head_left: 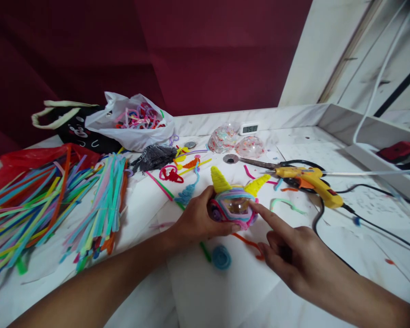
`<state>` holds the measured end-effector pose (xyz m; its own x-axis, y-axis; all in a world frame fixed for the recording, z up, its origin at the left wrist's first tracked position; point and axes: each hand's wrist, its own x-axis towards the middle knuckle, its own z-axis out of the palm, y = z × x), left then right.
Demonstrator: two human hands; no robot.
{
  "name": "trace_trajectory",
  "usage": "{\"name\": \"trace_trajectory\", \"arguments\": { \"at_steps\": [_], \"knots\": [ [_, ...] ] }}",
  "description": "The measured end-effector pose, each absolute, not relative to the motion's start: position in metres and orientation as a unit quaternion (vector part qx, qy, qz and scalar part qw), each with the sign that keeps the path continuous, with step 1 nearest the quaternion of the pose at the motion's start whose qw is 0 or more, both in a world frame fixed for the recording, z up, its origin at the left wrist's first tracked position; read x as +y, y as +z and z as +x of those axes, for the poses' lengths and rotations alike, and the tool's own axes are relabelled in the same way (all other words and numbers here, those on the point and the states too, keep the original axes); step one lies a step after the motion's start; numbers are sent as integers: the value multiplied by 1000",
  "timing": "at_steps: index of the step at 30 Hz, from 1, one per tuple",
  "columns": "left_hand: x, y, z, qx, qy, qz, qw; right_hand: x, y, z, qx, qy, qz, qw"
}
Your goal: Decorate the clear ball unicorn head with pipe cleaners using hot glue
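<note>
My left hand [194, 221] grips a small craft ball [234, 204] wrapped in pastel pipe cleaners, with two yellow cone horns on top and a clear window at its front. It rests on the white table [225, 291]. My right hand [290, 255] has its index finger stretched out, the tip pressing the ball's right side, while the other fingers are curled in with nothing visible in them. A blue pipe-cleaner coil [221, 257] lies just below the ball, between my two hands.
A big heap of coloured pipe cleaners [54, 205] covers the left. A white plastic bag [130, 120] and black tote sit behind. A yellow glue gun [310, 180], scissors [253, 161], black cables, two clear confetti balls [235, 141] and a small digital clock [248, 129] lie to the right.
</note>
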<state>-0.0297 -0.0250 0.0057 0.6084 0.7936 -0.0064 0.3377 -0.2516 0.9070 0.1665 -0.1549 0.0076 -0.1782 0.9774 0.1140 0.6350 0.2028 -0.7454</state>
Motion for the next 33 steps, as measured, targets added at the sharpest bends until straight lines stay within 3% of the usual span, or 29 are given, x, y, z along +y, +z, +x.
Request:
{"name": "trace_trajectory", "arguments": {
  "at_steps": [33],
  "knots": [
    [-20, 0, -31, 362, 226, 749, 507, -154, 8, 167, -719, 273, -569, 293]
  ]
}}
